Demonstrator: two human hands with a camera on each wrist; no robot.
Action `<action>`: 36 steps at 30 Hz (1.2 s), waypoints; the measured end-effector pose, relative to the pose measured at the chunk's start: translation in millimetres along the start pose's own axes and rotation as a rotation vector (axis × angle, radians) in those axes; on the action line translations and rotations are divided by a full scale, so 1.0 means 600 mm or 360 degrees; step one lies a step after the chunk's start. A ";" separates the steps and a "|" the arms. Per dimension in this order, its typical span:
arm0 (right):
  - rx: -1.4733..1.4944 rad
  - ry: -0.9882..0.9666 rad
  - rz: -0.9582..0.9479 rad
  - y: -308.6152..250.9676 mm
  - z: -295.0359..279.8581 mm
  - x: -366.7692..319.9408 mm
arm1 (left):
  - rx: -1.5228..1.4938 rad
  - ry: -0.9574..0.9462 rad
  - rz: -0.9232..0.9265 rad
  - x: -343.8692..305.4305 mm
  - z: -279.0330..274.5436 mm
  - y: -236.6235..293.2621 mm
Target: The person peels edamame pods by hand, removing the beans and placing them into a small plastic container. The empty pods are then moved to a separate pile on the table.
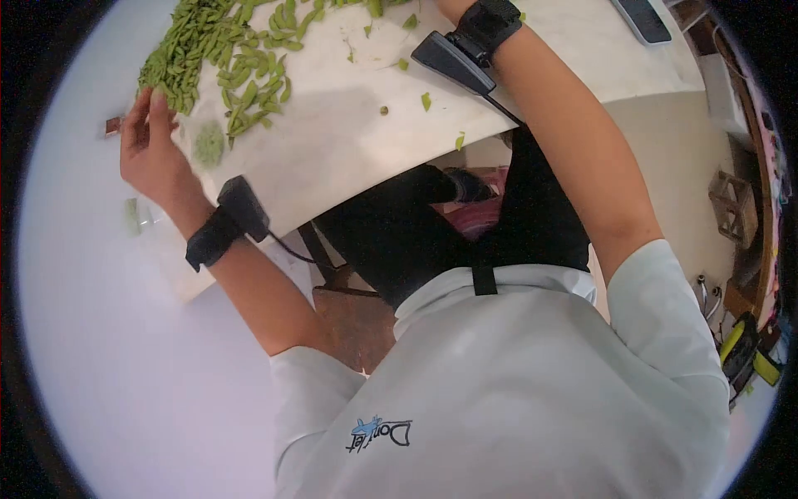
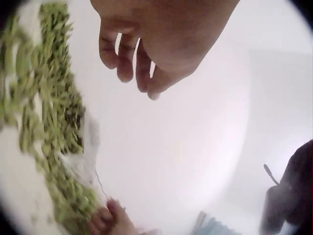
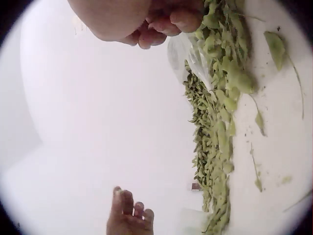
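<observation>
Green pods [image 1: 195, 50] lie heaped and scattered along the far left of the white table. The left hand [image 1: 154, 150] is raised beside the pods' left edge, fingers loosely bent and holding nothing; the left wrist view shows gaps between the fingers of this hand [image 2: 146, 44]. Mostly cut off at the top of the head view, the right hand [image 1: 455, 10] appears in the right wrist view as a hand [image 3: 142, 22] with curled fingers. It grips the edge of a clear plastic bag [image 3: 198, 61] lying among pods [image 3: 212, 117]. Its fingertips are partly hidden.
A phone [image 1: 642, 20] lies at the table's far right. Loose leaves [image 1: 426, 101] and thin stems are scattered over the table [image 1: 332, 150], whose near edge runs by the person's legs. A blurred green patch [image 1: 209, 145] is beside the left hand.
</observation>
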State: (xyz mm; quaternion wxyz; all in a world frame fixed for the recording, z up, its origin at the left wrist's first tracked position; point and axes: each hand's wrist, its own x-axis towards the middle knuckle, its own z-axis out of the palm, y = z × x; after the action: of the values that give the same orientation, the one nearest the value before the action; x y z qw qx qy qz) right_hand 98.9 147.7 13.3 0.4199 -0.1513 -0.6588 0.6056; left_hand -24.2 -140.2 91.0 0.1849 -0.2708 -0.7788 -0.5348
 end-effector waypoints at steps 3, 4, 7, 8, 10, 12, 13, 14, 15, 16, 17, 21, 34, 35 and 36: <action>0.0066 0.0008 0.0149 -0.003 -0.016 0.001 | 0.0585 -0.0010 0.0002 0.023 -0.076 -0.040; 0.0071 0.0038 0.0122 -0.002 -0.016 0.003 | 0.0792 -0.0038 -0.0032 0.032 -0.102 -0.061; 0.0049 0.0071 0.0055 -0.002 0.007 -0.006 | 0.1066 -0.0286 0.0028 0.039 -0.156 -0.113; 0.0041 0.0043 0.0044 -0.001 0.012 -0.009 | 0.1135 -0.0310 0.0032 0.038 -0.154 -0.105; 0.0023 0.0035 0.0039 -0.003 0.010 -0.011 | 0.1285 -0.0358 0.0035 0.030 -0.136 -0.079; -0.0001 0.0059 0.0043 -0.019 0.009 -0.019 | 0.1016 -0.0405 0.0228 0.034 -0.101 -0.067; -0.0003 0.0026 0.0078 -0.018 0.004 -0.014 | 0.0945 -0.0469 0.0260 0.031 -0.067 -0.043; -0.0005 0.0009 0.0104 -0.019 0.002 -0.014 | 0.0867 -0.0536 0.0309 0.032 -0.037 -0.024; -0.0009 -0.0007 0.0134 -0.018 0.000 -0.014 | 0.0826 -0.0649 0.0297 0.033 -0.006 -0.012; 0.0016 0.0023 0.0101 -0.013 0.002 -0.012 | 0.0784 -0.0767 0.0277 0.034 0.027 -0.003; 0.0045 0.0061 0.0058 -0.005 0.010 -0.011 | 0.0809 -0.0853 0.0272 0.035 0.061 0.000; -0.0099 -0.0078 0.0207 -0.018 -0.005 -0.012 | 0.1033 -0.1016 0.0356 0.059 0.165 -0.045; -0.0095 -0.0146 0.0241 -0.030 -0.004 -0.023 | 0.0121 -0.0602 -0.0066 0.082 0.212 -0.075; -0.0072 -0.0144 0.0167 -0.029 -0.007 -0.024 | -0.0256 -0.0641 -0.0276 0.055 0.211 -0.015; -0.0049 -0.0147 0.0087 -0.030 -0.008 -0.024 | -0.0573 -0.0716 -0.0392 0.039 0.221 0.004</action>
State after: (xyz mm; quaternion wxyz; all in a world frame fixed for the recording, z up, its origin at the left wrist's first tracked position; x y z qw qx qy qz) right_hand 116.5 136.9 24.1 0.3698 -0.1475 -0.6824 0.6131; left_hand -40.6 -10.8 58.8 -0.1091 -0.3143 -0.7198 -0.6092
